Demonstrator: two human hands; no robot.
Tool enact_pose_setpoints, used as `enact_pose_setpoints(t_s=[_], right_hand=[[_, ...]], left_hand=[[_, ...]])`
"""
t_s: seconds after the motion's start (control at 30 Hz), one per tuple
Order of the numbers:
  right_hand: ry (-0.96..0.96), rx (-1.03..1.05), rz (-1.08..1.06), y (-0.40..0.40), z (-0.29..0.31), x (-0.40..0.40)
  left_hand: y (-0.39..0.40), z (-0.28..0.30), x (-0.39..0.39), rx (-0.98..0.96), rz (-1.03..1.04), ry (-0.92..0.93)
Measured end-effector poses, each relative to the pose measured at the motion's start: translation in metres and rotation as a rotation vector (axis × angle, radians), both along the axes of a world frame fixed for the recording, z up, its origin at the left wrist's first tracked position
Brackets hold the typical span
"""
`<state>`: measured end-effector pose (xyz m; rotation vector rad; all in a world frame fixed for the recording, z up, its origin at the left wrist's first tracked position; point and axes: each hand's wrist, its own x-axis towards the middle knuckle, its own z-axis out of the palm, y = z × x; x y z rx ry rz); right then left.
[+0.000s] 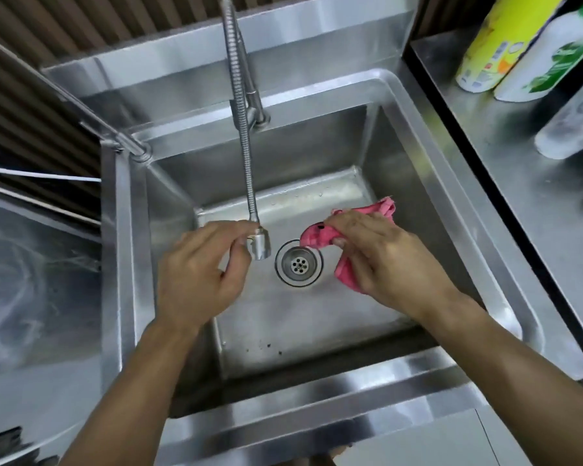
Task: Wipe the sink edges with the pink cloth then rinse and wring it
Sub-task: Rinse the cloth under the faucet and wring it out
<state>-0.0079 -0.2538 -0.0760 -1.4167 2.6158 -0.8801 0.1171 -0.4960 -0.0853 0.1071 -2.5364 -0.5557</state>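
Currently, the pink cloth (320, 237) is being gripped, bunched, by the curled fingers of the right hand (377, 253) above the basin of the steel sink (428, 136), just right of the drain (298, 263). Its long axis is running from upper right down toward the lower left, one crumpled end pointing at the drain. The nozzle of the flexible faucet hose (246, 153) is being pinched between thumb and fingertips of the left hand (202, 274), its outlet pointing downward. Only a few dark specks are being held by the basin. Two bottles (519, 45) are being kept on the right counter (519, 183).
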Motion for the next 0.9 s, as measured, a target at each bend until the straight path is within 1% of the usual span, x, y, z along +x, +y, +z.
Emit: enact_pose_setpoints(t_s=[0.07,0.1,0.2,0.23,0.33,0.4,0.5,0.57,0.63,0.67,0.7,0.77,0.8,0.83,0.9], right_hand=[[-0.004,0.008,0.062,-0.016,-0.004,-0.004],[-0.001,0.019,0.096,-0.024,-0.006,-0.007],[-0.021,0.061,0.17,-0.043,-0.011,-0.015],[-0.041,0.075,0.179,-0.048,-0.012,-0.017],[-0.134,0.114,0.129,-0.058,-0.013,-0.023],[-0.186,0.067,0.068,-0.062,-0.013,-0.025],[-0.243,0.007,0.013,-0.065,-0.013,-0.025],[-0.267,-0.004,0.014,-0.065,-0.017,-0.023],[-0.261,0.01,0.036,-0.065,-0.021,-0.022],[-0.25,0.028,0.051,-0.065,-0.023,-0.022],[-0.24,0.046,0.07,-0.065,-0.025,-0.023],[-0.233,0.071,0.118,-0.063,-0.029,-0.025],[-0.236,0.078,0.138,-0.063,-0.031,-0.026],[-0.242,0.088,0.152,-0.062,-0.032,-0.028],[-0.259,0.105,0.186,-0.062,-0.034,-0.028]], left_hand=[[-0.027,0.004,-0.004,0.035,0.101,-0.022],[-0.039,0.004,-0.01,0.037,0.132,-0.071],[-0.071,0.0,-0.043,0.002,0.114,-0.261],[-0.079,-0.002,-0.056,-0.058,0.07,-0.312],[-0.097,-0.011,-0.096,-0.359,-0.082,-0.443],[-0.102,-0.017,-0.117,-0.476,-0.113,-0.495],[-0.105,-0.022,-0.138,-0.581,-0.088,-0.563],[-0.101,-0.025,-0.143,-0.647,0.019,-0.583],[-0.09,-0.031,-0.142,-0.6,0.096,-0.568],[-0.084,-0.036,-0.142,-0.519,0.12,-0.564],[-0.082,-0.039,-0.144,-0.381,0.153,-0.574],[-0.087,-0.036,-0.151,-0.047,0.283,-0.634],[-0.094,-0.033,-0.152,0.038,0.331,-0.682],[-0.099,-0.029,-0.149,0.016,0.333,-0.725],[-0.097,-0.029,-0.129,-0.196,0.255,-0.703]])
